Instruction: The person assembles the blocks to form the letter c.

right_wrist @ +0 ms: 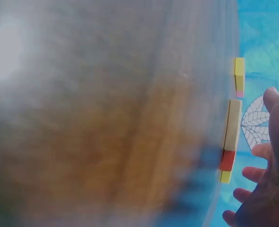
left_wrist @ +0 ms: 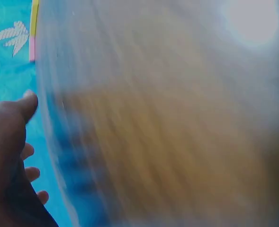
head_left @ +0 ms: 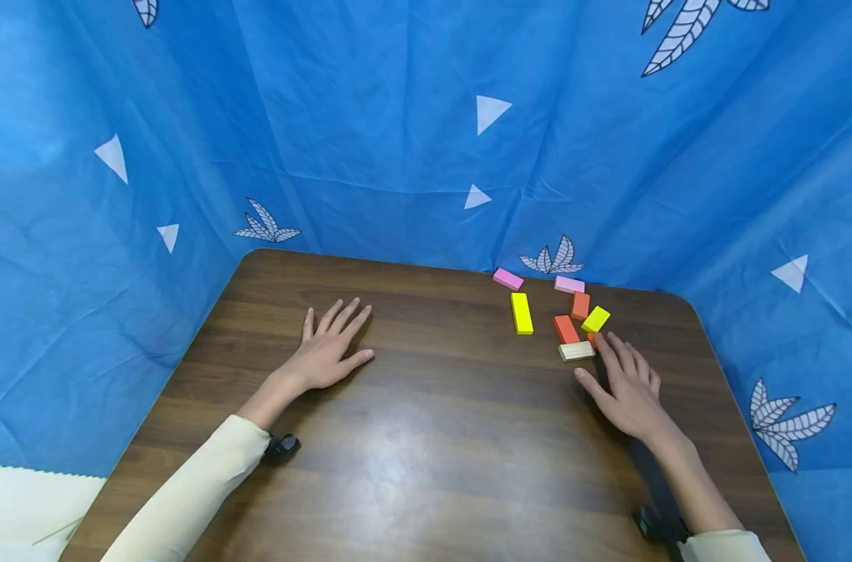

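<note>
Both hands lie flat on a dark wood-grain bench (head_left: 433, 437) closed in on three sides by a blue cloth backdrop (head_left: 397, 140) printed with white triangles and leaves.

The left hand (head_left: 327, 355) rests palm down left of the bench's middle, its fingers (head_left: 341, 316) straight and slightly spread, holding nothing and well apart from the blocks. The sleeve on that arm is cream-coloured.

The right hand (head_left: 629, 390) also lies palm down, toward the right rear of the bench, fingers (head_left: 618, 355) stretched out and relaxed, gripping nothing. Its fingertips reach up to a small cluster of flat coloured blocks. The pale wooden block (head_left: 576, 350) lies just beside the index finger, close enough that I cannot tell whether they touch. An orange block (head_left: 565, 329) sits just behind the pale one, and a small yellow block (head_left: 596, 319) lies tilted near the fingertips (a sliver of orange shows just at a fingertip, too small to make out).

Farther back, a second orange block (head_left: 580, 305) lies between the yellow one and a pink block (head_left: 569, 284) by the rear edge. A long yellow block (head_left: 521, 313) lies to the left of the cluster, with another pink block (head_left: 507, 279) just behind it.

The wrist views are heavily blurred; the right one shows the pale block edge-on.
</note>
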`<state>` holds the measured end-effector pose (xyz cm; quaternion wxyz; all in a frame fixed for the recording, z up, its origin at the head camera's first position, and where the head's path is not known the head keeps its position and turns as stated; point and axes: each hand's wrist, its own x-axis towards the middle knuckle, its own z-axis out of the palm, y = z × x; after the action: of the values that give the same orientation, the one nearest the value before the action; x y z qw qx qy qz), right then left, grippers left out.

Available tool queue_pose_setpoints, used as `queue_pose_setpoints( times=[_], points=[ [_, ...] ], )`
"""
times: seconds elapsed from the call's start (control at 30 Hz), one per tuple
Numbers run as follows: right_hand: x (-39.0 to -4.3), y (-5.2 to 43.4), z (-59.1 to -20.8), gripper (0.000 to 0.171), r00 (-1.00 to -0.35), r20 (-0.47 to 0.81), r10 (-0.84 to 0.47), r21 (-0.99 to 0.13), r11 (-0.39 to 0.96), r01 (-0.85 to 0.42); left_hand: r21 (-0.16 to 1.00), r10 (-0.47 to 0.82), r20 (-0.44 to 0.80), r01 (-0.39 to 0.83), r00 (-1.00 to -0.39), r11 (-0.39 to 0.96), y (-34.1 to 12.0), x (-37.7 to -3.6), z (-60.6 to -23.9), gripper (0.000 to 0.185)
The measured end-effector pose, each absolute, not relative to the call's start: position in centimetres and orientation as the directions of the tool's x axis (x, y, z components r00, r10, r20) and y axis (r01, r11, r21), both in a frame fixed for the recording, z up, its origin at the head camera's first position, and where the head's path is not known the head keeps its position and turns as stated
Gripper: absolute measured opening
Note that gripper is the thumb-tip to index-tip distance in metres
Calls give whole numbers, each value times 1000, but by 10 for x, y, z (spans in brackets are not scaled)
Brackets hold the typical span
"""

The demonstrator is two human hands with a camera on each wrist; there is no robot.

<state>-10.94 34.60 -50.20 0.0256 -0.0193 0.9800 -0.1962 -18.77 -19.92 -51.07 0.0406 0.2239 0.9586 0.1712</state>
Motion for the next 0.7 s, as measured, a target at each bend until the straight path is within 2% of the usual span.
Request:
queue_pose_setpoints(
  times=[0.17,0.33,0.47,0.7],
  points=[
    [-120,343,-499,82,-998,17,-61,-391,918,-63,423,480,-17,428,-877,799,-174,-192,-504,80],
    [-130,336,-499,82,-998,46,-37,-401,914,-52,508,486,-5,416,-874,754,-146,-196,-502,78],
    [-138,330,-498,80,-998,60,-11,-411,911,-35,514,502,-6,428,-865,743,-122,-199,-503,77],
    [-152,322,-498,67,-993,104,63,-433,901,12,495,524,13,461,-851,736,-76,-209,-503,75]
  ],
)
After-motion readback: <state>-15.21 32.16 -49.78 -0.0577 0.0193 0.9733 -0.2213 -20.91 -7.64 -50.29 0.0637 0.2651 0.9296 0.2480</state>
